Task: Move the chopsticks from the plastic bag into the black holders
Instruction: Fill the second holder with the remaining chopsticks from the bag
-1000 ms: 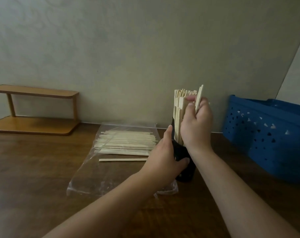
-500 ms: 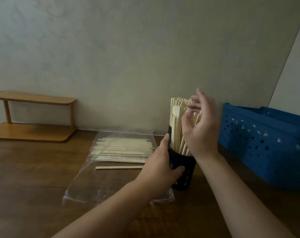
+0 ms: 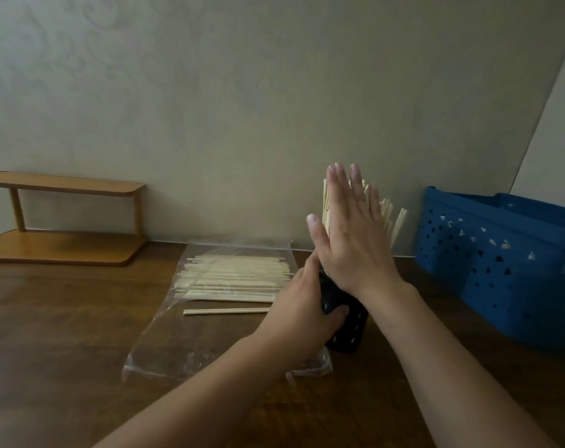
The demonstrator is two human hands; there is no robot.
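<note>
Desk [image 3: 64, 367] dark wood, nearest. Clear plastic bag [image 3: 177, 350] flat on desk. Left hand [image 3: 302, 315] grip clenched round black holder [image 3: 350, 324], which stands upright by bag's right edge. Right hand [image 3: 352, 234] flat, fingers straight, grip released, palm against chopsticks in holder [image 3: 389, 218] fanning out of top. One loose chopstick [image 3: 226, 311] on bag, near heap. Chopstick heap [image 3: 235, 278] inside bag, lying crosswise. Blue basket [image 3: 501, 260] right. Wooden shelf [image 3: 61, 218] far left, by wall [image 3: 242, 92].
</note>
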